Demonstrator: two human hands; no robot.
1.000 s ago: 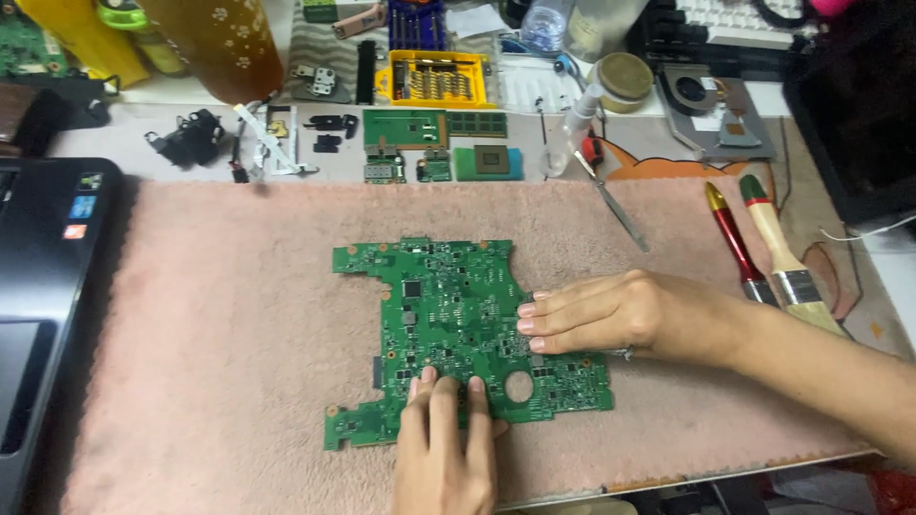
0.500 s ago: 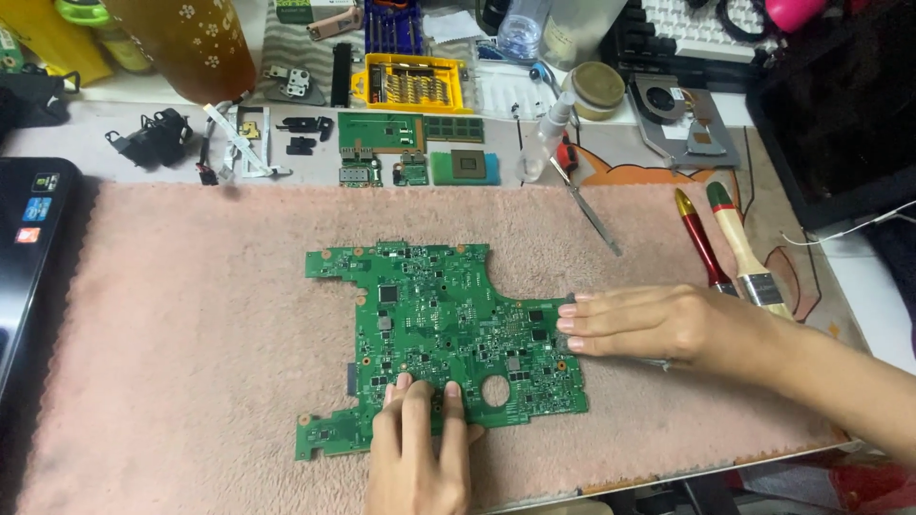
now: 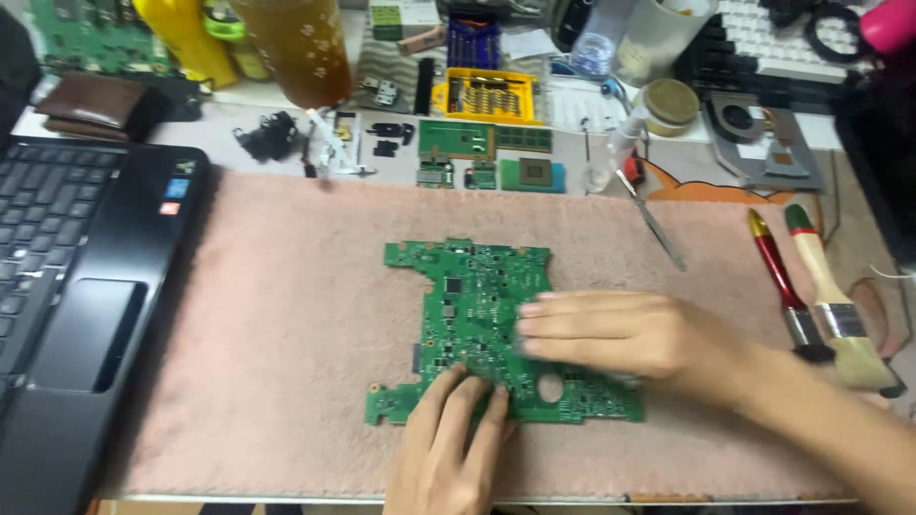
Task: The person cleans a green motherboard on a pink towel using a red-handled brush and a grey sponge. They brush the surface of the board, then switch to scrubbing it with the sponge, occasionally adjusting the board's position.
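The green board (image 3: 487, 324) lies flat on the pink towel (image 3: 277, 334), under both sets of fingers. The right hand (image 3: 620, 334) presses on it with flat, straight fingers. The left hand (image 3: 453, 448) rests fingertips on its near edge, probably steadying it. Two brushes (image 3: 811, 296) lie beyond the right hand.

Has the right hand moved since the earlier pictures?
Yes. Judged against the green circuit board, the right hand has slid leftward, and its fingertips now reach farther over the board.
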